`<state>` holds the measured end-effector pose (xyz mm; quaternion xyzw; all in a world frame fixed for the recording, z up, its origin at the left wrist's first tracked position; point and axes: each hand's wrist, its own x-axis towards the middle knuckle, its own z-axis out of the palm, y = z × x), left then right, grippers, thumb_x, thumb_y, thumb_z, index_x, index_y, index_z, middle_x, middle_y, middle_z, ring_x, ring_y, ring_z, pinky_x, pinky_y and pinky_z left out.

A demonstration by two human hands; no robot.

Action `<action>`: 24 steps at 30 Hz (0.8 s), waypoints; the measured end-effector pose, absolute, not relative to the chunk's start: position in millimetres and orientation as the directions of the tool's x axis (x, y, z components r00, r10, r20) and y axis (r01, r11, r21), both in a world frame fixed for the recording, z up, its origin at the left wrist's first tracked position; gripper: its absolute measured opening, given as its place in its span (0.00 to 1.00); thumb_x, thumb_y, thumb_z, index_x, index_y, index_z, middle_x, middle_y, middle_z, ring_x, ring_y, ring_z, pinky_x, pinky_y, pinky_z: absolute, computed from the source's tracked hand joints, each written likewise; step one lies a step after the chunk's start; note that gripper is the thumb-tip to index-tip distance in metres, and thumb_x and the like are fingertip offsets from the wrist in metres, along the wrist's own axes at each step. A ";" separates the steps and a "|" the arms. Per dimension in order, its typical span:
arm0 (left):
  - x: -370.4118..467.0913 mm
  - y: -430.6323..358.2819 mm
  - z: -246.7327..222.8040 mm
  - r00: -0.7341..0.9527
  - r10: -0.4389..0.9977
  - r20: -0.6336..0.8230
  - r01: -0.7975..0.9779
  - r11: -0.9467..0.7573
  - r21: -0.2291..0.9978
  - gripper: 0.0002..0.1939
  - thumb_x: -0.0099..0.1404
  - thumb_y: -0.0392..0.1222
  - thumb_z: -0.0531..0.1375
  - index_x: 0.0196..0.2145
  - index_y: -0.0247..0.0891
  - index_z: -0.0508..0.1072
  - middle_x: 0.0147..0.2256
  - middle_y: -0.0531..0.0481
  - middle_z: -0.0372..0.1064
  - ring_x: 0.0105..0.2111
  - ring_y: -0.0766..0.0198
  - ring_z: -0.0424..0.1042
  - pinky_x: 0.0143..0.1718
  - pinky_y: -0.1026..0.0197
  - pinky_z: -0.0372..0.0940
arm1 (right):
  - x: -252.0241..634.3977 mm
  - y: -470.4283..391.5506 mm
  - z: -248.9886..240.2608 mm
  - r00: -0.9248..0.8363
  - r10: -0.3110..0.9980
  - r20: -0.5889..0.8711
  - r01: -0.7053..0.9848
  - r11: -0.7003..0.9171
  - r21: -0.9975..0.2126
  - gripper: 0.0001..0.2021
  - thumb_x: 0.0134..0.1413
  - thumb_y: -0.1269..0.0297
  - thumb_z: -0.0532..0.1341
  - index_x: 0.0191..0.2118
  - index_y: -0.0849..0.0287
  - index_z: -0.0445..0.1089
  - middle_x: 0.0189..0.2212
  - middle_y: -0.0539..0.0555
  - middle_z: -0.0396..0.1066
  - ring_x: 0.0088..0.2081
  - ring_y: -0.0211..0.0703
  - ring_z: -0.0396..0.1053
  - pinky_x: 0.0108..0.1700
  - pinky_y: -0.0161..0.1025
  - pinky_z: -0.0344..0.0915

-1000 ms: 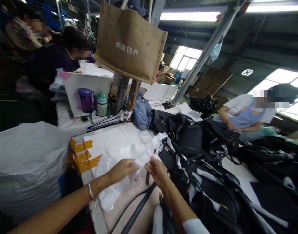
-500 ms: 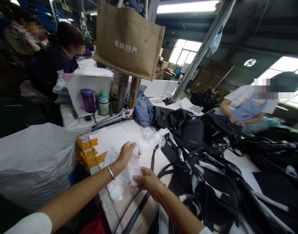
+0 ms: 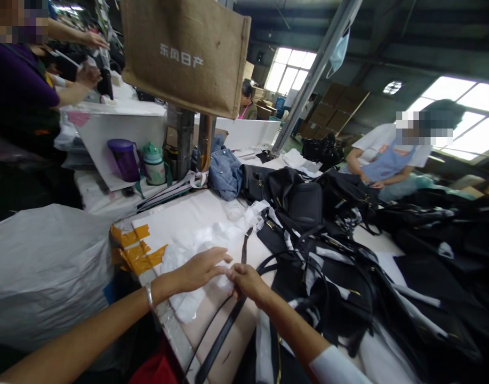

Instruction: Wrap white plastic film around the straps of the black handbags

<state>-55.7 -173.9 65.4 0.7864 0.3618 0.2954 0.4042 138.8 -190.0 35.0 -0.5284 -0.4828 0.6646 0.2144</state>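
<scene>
My left hand [image 3: 204, 269] reaches over thin white wrapping sheets [image 3: 192, 306], its fingers stretched out and nothing plainly held in them. Its fingertips meet the fingers of my right hand [image 3: 246, 281]. That right hand is closed in a pinch; whatever is between the fingers is hidden. Below the hands a thin black cord and a flat black strap [image 3: 222, 338] run across the pale tabletop [image 3: 232, 362]. A narrow dark strip [image 3: 245, 246] lies just beyond my right hand. Black bags [image 3: 296, 298] with white wrapping on their handles lie close on the right.
Orange tape [image 3: 138, 245] covers the table's left corner. A large white sack [image 3: 48, 266] stands left. A purple cup [image 3: 124, 160], a green bottle [image 3: 153, 164] and a denim bundle [image 3: 225, 173] sit behind. A brown bag [image 3: 188, 58] hangs overhead. Co-workers stand left and right.
The white sheet that both hands held up no longer shows between them. My left hand has come lower with fingers extended, and my right hand has closed into a pinch. The view has shifted.
</scene>
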 end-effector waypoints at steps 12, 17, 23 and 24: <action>-53.5 -155.9 25.3 0.476 0.878 -0.055 0.271 -0.087 0.959 0.08 0.58 0.43 0.58 0.28 0.35 0.72 0.22 0.56 0.67 0.23 0.67 0.64 0.25 0.67 0.55 | 141.5 -190.5 43.9 -0.434 0.727 -0.532 0.216 -0.489 -0.845 0.09 0.49 0.58 0.59 0.33 0.58 0.61 0.20 0.48 0.70 0.23 0.39 0.71 0.26 0.34 0.66; -52.8 -151.8 26.1 0.390 0.921 -0.019 0.258 -0.089 0.962 0.10 0.59 0.45 0.58 0.30 0.36 0.73 0.29 0.52 0.71 0.32 0.62 0.68 0.34 0.64 0.61 | 140.3 -191.1 41.4 -0.412 0.743 -0.528 0.331 -0.418 -0.846 0.09 0.44 0.69 0.59 0.36 0.58 0.64 0.17 0.47 0.68 0.21 0.43 0.69 0.26 0.37 0.64; -53.3 -161.2 43.6 0.408 0.913 -0.021 0.331 -0.126 0.935 0.11 0.60 0.49 0.57 0.29 0.39 0.70 0.26 0.56 0.67 0.29 0.63 0.66 0.32 0.65 0.59 | 206.7 -211.4 113.1 -0.110 0.986 -0.122 0.542 -0.043 -0.839 0.05 0.53 0.66 0.60 0.37 0.55 0.70 0.28 0.48 0.73 0.30 0.39 0.69 0.34 0.33 0.59; -54.0 -163.1 44.6 0.423 0.905 -0.037 0.388 -0.145 0.910 0.12 0.61 0.51 0.56 0.29 0.39 0.70 0.26 0.58 0.68 0.30 0.64 0.66 0.33 0.66 0.59 | 228.6 -219.7 129.8 -0.054 0.997 -0.046 0.602 -0.004 -0.798 0.05 0.57 0.63 0.57 0.36 0.56 0.70 0.26 0.48 0.72 0.27 0.37 0.69 0.32 0.32 0.59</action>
